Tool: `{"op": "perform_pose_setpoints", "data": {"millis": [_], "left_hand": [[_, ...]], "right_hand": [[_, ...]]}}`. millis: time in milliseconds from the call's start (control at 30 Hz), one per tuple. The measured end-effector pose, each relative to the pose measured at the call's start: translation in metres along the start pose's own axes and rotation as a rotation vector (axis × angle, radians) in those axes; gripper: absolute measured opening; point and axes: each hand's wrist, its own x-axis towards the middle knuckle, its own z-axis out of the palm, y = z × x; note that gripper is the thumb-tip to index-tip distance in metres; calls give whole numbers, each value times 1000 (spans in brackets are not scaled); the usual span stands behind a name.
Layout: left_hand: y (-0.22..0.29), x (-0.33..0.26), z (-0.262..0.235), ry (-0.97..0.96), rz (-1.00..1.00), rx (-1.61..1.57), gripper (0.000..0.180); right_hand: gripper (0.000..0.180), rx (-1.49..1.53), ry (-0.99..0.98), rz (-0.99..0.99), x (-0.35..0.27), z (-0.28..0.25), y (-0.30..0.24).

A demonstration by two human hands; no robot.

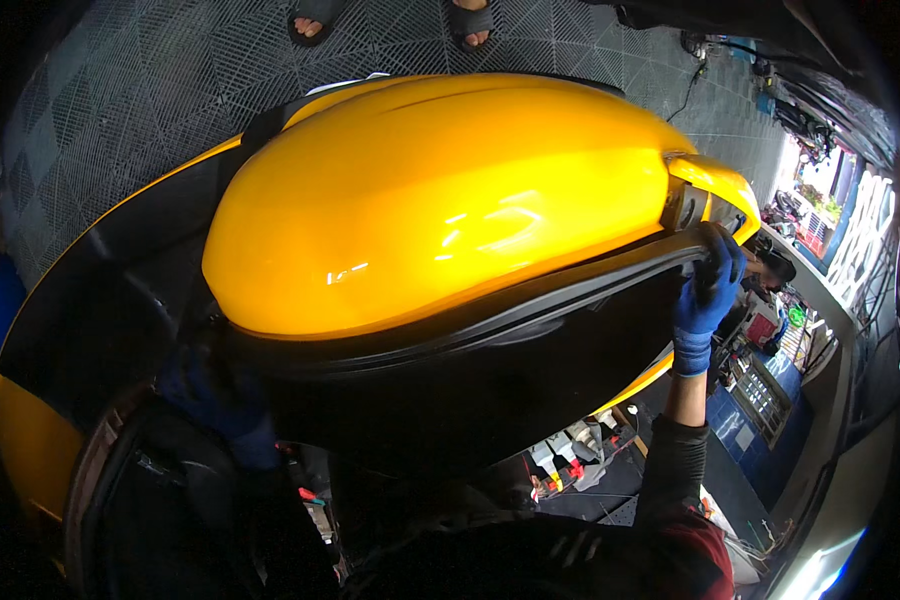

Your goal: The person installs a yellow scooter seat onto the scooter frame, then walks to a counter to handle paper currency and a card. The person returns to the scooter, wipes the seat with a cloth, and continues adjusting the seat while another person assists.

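Note:
A glossy yellow domed panel [450, 200], which looks like a car roof, fills the middle of the view. Along its near edge runs a long black rubber seal strip [530, 318], curving from lower left to upper right. My right hand [708, 285], in a blue glove with dark fingers, is closed round the strip's right end, beside a curved yellow end piece [722, 185]. In deep shade by the panel's lower left corner is my left hand [215, 395], also blue-gloved. Its fingers are too dark to make out, so I cannot tell whether it touches the strip.
Another person's sandalled feet [313, 22] stand on the grey patterned floor [150, 110] beyond the panel. Spray-gun-like tools [570, 455] lie near my right forearm. A dark curved, brown-edged frame [95, 460] is at lower left. Cluttered shelving [770, 350] stands on the right.

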Motion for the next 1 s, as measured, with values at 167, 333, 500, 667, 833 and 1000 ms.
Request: {"op": "perform_pose_setpoints", "data": {"millis": [167, 333, 500, 667, 833, 1000], "left_hand": [[14, 12, -13, -18, -40, -48, 50], [26, 33, -35, -130, -68, -53, 42], [86, 78, -68, 4, 423, -525, 39], [208, 100, -65, 7, 390, -520, 36], [237, 121, -54, -31, 227, -305, 39], [240, 126, -56, -98, 227, -257, 40]], "right_hand": [[48, -65, 13, -9, 3, -14, -5], [49, 3, 74, 27, 3, 3, -10], [55, 129, 17, 167, 0, -10, -9], [56, 86, 16, -23, 11, -13, -29], [56, 120, -169, -144, 32, -27, -29], [56, 225, -224, -240, 45, -26, -24]]}}
